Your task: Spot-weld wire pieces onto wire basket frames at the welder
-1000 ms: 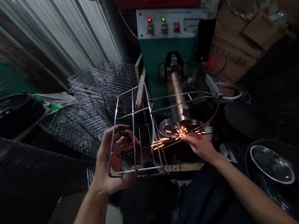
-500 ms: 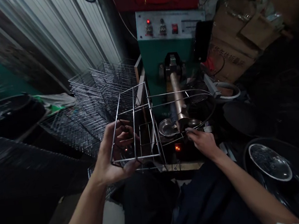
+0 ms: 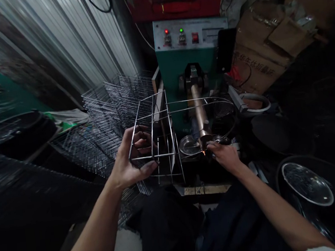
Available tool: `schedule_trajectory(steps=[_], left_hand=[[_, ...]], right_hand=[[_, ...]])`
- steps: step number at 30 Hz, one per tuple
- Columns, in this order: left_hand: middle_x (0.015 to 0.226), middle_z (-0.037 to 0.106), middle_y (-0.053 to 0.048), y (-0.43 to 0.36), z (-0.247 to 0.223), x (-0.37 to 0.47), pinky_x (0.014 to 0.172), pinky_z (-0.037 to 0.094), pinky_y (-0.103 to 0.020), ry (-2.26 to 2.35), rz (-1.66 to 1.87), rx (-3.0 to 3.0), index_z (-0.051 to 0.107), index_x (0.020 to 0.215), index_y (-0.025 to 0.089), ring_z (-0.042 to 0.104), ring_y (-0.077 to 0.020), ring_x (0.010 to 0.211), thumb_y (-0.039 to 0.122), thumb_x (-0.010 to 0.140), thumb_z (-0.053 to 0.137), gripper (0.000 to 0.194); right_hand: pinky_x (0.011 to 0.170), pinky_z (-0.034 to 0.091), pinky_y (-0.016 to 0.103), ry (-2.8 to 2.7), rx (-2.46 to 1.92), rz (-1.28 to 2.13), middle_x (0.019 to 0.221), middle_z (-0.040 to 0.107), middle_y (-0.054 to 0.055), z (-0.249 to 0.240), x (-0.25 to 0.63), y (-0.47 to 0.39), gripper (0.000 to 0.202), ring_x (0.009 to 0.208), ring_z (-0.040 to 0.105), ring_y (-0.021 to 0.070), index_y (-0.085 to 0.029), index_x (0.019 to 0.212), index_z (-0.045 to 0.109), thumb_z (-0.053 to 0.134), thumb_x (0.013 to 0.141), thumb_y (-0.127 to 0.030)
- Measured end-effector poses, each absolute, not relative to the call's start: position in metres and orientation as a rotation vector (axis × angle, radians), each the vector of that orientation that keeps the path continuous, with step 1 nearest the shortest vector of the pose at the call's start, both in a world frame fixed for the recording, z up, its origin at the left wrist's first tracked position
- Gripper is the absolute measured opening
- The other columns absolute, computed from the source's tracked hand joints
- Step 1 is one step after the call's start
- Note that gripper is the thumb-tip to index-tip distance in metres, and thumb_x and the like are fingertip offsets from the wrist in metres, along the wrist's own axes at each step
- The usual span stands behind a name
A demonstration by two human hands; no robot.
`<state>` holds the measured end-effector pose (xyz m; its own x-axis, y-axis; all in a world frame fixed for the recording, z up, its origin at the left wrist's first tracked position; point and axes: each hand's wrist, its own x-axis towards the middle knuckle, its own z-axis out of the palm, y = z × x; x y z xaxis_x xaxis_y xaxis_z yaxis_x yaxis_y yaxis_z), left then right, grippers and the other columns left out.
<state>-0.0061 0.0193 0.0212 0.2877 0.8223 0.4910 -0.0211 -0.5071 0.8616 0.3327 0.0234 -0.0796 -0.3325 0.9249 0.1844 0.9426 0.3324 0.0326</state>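
Note:
My left hand (image 3: 126,166) is closed around the near left side of a box-shaped metal wire rack (image 3: 166,154), with the thumb below a bar. The rack's long curved wires reach right, around the copper-coloured arm (image 3: 200,111) of a green spot welder (image 3: 168,67). Beside the tip of that arm, my right hand (image 3: 226,158) pinches the rack's wire; the fingertips are partly hidden. A small orange spark (image 3: 204,152) glows just under the tip. Red and green lamps are lit on the welder's panel (image 3: 189,34).
Stacked wire grids (image 3: 100,121) stand to the left, by a corrugated metal wall (image 3: 85,38). A shallow metal dish (image 3: 188,145) lies under the welder arm. Cardboard boxes (image 3: 260,62) are piled at the back right. A round glass lid (image 3: 307,184) is at the lower right.
The green lamp has come on, and a spark now shows at the welder's tip. The orange glow lower down is gone. Both hands keep their hold, and the rack's near end is slightly higher.

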Motion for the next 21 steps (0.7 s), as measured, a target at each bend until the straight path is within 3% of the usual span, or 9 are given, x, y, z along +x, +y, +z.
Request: schedule_trajectory(steps=[8,14,18,21], left_hand=[[0.107,0.059,-0.004,0.009,0.017,-0.009,0.071,0.064,-0.030,0.707,1.342,1.721,0.053,0.132,0.033,0.067,-0.0209,0.089,0.022,0.060,0.089,0.081],[0.110,0.060,-0.006,-0.045,0.028,-0.028,0.071,0.062,-0.030,0.808,1.362,1.735,0.056,0.134,0.032,0.066,-0.0216,0.089,0.034,0.057,0.093,0.085],[0.110,0.059,-0.007,-0.109,0.042,-0.083,0.074,0.061,-0.034,1.147,1.440,1.747,0.053,0.141,0.028,0.064,-0.0210,0.088,0.049,0.059,0.092,0.094],[0.109,0.062,-0.008,-0.181,0.039,-0.145,0.079,0.060,-0.039,1.842,1.317,1.662,0.053,0.141,0.023,0.066,-0.0252,0.090,0.054,0.063,0.089,0.091]], right_hand=[[0.066,0.059,0.028,-2.362,-1.649,-0.248,0.132,0.069,0.005,-0.078,0.343,0.010,0.035,0.088,0.075,0.0224,-0.027,0.126,0.072,0.055,0.098,-0.013],[0.086,0.059,0.025,-2.243,-1.111,-0.029,0.124,0.072,0.009,-0.098,0.342,-0.078,0.028,0.105,0.073,0.0190,-0.020,0.124,0.069,0.047,0.107,-0.018],[0.075,0.062,0.029,-2.357,-1.043,0.168,0.114,0.075,0.006,-0.133,0.336,-0.110,0.029,0.092,0.076,0.0211,-0.023,0.118,0.070,0.044,0.106,-0.023],[0.063,0.063,0.033,-2.421,-1.135,0.228,0.108,0.077,0.005,-0.164,0.341,-0.103,0.032,0.081,0.077,0.0244,-0.027,0.110,0.073,0.043,0.103,-0.033]])
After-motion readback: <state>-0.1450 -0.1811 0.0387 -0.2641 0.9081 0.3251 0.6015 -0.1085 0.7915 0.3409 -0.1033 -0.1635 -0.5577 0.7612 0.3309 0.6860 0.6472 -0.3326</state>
